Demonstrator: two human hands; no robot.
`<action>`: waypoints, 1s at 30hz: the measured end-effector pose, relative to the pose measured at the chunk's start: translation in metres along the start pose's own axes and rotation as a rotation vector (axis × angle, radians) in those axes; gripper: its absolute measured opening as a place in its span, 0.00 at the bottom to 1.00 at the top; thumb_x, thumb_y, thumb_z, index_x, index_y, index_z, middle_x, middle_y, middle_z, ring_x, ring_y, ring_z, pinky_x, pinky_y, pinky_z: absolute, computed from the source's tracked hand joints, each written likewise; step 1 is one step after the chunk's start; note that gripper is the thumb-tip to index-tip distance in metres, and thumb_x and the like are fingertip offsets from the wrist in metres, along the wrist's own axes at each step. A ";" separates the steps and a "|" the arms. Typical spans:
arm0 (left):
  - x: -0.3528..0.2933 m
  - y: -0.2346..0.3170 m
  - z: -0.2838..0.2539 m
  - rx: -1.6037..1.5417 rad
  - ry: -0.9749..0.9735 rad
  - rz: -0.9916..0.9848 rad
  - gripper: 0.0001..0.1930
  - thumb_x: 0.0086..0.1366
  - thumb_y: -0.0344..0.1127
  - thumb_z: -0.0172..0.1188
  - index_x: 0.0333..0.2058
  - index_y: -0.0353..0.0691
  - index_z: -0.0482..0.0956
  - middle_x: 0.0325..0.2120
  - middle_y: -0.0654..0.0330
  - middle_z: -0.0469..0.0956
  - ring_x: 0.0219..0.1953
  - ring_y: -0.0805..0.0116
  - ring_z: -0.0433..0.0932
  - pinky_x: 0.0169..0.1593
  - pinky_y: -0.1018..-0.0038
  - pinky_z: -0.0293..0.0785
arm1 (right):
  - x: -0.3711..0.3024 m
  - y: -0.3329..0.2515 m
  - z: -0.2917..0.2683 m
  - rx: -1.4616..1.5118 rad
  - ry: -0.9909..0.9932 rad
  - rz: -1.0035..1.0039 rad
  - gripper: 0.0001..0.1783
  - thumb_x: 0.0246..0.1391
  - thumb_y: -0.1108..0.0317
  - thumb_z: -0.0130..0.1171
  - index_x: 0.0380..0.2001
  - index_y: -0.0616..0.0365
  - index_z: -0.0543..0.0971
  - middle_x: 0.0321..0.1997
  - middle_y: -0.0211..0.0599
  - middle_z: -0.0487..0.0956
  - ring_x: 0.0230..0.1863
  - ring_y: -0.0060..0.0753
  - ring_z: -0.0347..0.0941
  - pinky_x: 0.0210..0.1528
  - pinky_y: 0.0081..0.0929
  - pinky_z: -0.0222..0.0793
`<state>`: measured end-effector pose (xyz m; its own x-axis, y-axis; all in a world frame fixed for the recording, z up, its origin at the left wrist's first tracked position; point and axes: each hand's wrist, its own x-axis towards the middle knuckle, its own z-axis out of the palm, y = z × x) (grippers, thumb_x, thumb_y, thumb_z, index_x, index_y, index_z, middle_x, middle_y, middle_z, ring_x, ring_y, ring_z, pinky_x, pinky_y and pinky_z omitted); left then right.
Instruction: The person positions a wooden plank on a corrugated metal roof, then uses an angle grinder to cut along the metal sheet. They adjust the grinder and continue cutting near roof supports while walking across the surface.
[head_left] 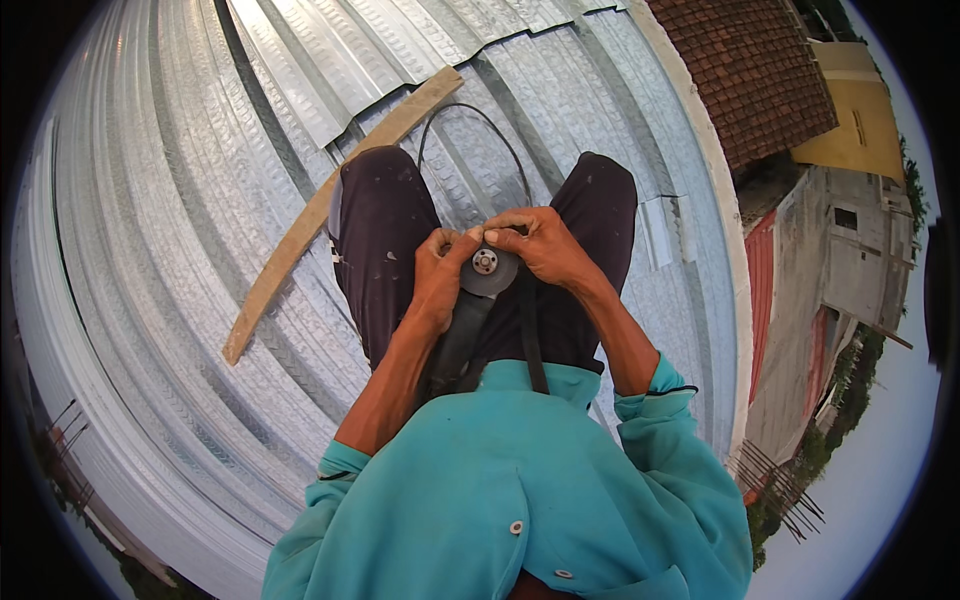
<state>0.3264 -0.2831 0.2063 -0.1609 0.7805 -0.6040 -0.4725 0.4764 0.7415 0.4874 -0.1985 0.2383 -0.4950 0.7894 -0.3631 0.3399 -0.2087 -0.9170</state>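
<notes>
A: Where is the thin grey round disc [488, 281] just now?

B: Between the knees of the person's dark, stained trousers [383, 245], at the far end of a dark elongated tool body [466, 328], probably an angle grinder. A silvery round metal hub [485, 261] shows at its centre.

A: And the fingers?

B: Those of the left hand [440, 272] grasp the disc's upper left rim, thumb on the near face. Those of the right hand [545, 245] pinch the top of the rim, the two thumb tips almost meeting.

A: So which step is in hand?

B: Judging by the grip, adjusting or checking the disc on its hub, rather than cutting.

A: What would the next move call for?

B: A steady tool, a disc sitting flat, and fingers well off the rim before any power. A thin black cable [472, 106] loops over the silvery corrugated metal roof sheets [250, 190] beyond the knees; whether it feeds the tool cannot be told.
</notes>
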 end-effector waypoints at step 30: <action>-0.009 0.002 -0.019 -0.118 -0.055 -0.057 0.10 0.61 0.37 0.67 0.35 0.42 0.74 0.30 0.66 0.75 0.34 0.79 0.74 0.40 0.80 0.70 | -0.016 -0.012 0.034 0.014 0.271 0.256 0.17 0.65 0.60 0.65 0.40 0.66 0.85 0.28 0.25 0.79 0.30 0.15 0.69 0.32 0.18 0.65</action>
<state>0.3109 -0.2969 0.2079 -0.0842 0.7761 -0.6250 -0.5785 0.4726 0.6648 0.4634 -0.2281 0.2493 -0.1653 0.8340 -0.5264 0.4132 -0.4261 -0.8048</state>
